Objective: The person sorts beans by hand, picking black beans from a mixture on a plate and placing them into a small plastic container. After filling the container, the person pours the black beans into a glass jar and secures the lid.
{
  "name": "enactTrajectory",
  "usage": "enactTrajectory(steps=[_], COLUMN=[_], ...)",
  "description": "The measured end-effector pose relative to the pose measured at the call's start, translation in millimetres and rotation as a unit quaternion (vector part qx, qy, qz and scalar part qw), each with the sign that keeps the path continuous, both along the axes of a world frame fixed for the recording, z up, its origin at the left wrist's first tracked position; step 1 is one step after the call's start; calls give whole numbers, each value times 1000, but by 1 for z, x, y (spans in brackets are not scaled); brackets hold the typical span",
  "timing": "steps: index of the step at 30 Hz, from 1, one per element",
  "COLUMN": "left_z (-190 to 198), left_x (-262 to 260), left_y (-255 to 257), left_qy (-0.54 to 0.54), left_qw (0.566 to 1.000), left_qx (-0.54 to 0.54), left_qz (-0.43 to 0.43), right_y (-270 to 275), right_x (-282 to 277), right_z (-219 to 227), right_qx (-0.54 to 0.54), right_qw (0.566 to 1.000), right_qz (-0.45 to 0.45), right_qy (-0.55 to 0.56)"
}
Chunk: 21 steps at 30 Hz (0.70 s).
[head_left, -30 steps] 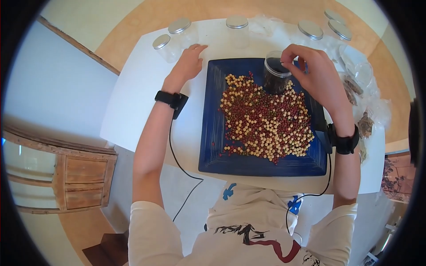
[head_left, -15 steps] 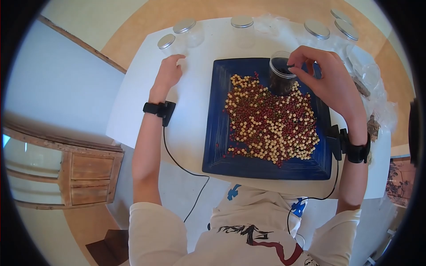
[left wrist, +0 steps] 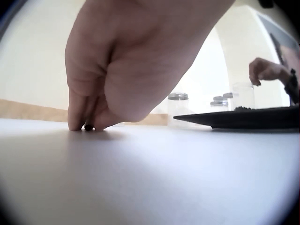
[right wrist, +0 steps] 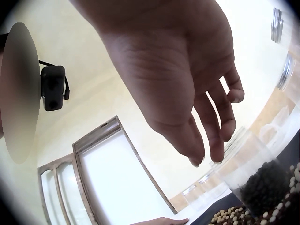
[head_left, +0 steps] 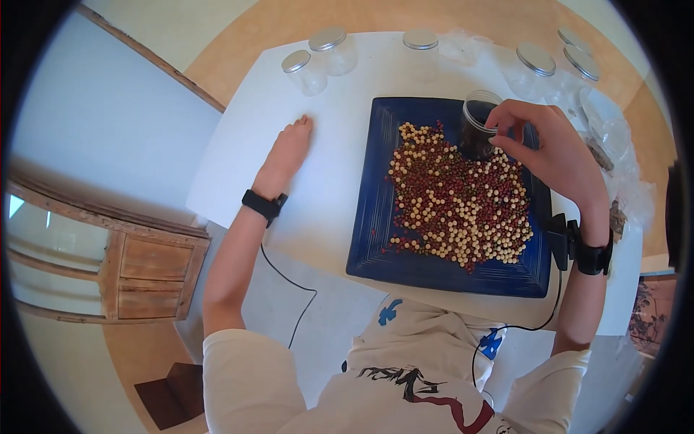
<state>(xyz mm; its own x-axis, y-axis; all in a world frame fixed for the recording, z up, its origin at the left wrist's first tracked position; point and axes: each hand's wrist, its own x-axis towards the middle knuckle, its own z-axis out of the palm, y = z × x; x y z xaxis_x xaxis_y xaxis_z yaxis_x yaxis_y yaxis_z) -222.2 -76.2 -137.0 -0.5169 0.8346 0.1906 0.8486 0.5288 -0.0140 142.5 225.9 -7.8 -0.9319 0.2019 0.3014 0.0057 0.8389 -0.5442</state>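
Low on the white table, left of the blue tray (head_left: 373, 202), my left hand (head_left: 285, 153) pinches a small dark bean (left wrist: 88, 127) between thumb and fingertips at the tabletop. My right hand (head_left: 555, 148) hovers with loosely bent fingers beside the rim of a clear, lidless jar (head_left: 473, 139). No object shows between those fingers in the right wrist view. Black beans (right wrist: 265, 187) fill the lower part of the jar. It stands upright near the tray's far edge, among mixed cream, red and green beans (head_left: 463, 195) spread over the tray.
Clear jars with silver lids stand along the far edge, including a small one (head_left: 305, 76) and a larger one (head_left: 334, 54) at left. Clear plastic bags (head_left: 611, 126) lie at the right. A cable (head_left: 303, 289) hangs from my left wrist.
My left hand has come down and nearer along the table, away from the lidded jars, and its fingers have drawn together. My right hand has stayed by the jar rim. The head view has shifted.
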Motion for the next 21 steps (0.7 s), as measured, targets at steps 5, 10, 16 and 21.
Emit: enactTrajectory(steps=[5,10,16,21], left_z=[15,24,28,72], left_x=[19,19,14,33], left_y=[1,3,4,35], left_qy=[53,39,-9,-152], left_qw=[998,999,998,974], left_qx=[-23,-20,52,162], left_qz=[-15,13,-17,-42], right_y=[-1,5,6,14], right_x=[4,6,11,12], right_z=[3,2,4,4], right_qx=[-6,-7,28,3], right_qw=[1000,1000,999,999], right_qz=[1,20,15,44], right_qy=[-4,7,26,18])
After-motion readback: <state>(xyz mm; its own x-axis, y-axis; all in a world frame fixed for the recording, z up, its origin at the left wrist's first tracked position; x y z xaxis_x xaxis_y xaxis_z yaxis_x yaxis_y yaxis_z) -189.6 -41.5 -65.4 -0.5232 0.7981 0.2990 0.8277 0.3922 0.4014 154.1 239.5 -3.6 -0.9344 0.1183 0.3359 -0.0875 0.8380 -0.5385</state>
